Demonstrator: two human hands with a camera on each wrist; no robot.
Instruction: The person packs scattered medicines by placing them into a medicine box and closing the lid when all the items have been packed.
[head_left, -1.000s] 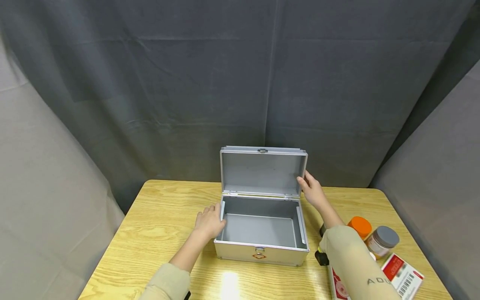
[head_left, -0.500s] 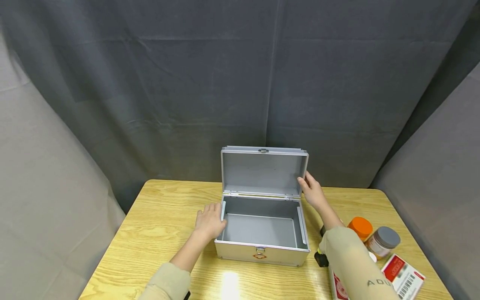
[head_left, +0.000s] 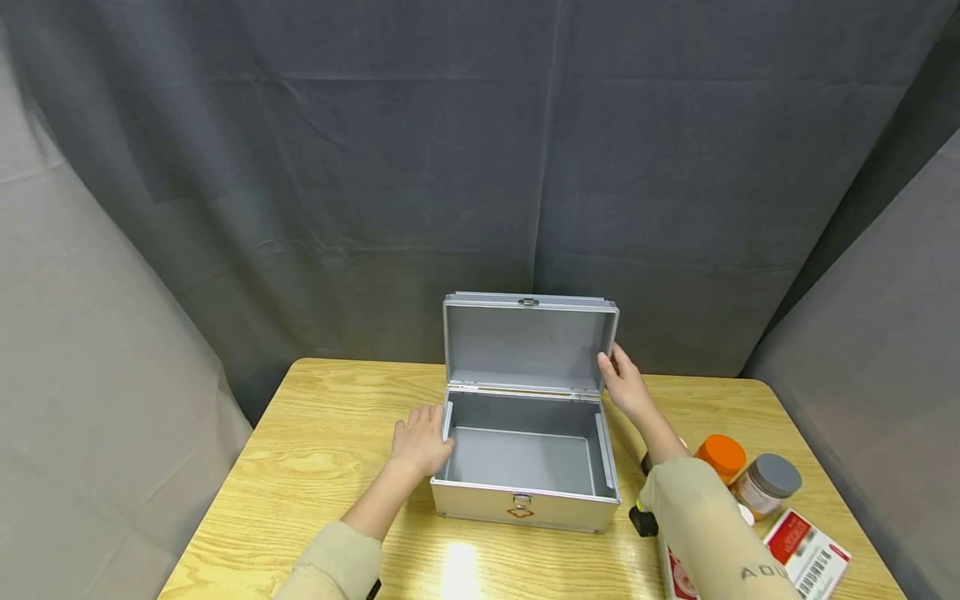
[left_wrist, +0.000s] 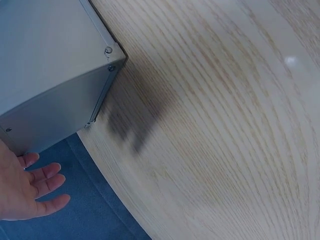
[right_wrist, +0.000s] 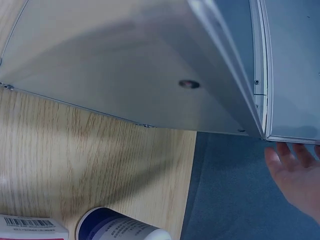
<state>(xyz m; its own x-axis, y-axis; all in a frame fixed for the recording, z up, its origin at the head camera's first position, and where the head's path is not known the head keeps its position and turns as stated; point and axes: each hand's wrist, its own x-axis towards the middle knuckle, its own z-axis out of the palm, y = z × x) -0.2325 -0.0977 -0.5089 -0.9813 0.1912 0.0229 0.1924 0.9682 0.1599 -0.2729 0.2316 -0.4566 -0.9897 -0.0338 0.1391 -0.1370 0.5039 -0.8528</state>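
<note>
A silver metal first-aid box [head_left: 480, 502] with a red cross mark on its front stands on the table, its lid [head_left: 528, 346] raised and its inside bare. My left hand [head_left: 422, 443] rests at the box's left rim, thumb over the edge. In the left wrist view, the fingers of the left hand [left_wrist: 35, 187] extend loosely past the box's side. My right hand [head_left: 624, 383] holds the lid's right edge, thumb toward the inside and fingers behind. The right wrist view shows the right hand [right_wrist: 297, 177] with fingertips at the lid's edge.
Right of the box stand an orange-capped bottle [head_left: 722, 457] and a grey-capped jar [head_left: 765, 483]. A red-and-white carton [head_left: 808, 554] lies near them, and another carton [head_left: 678, 575] is partly under the right sleeve. A dark curtain [head_left: 480, 183] hangs behind the wooden table [head_left: 345, 400].
</note>
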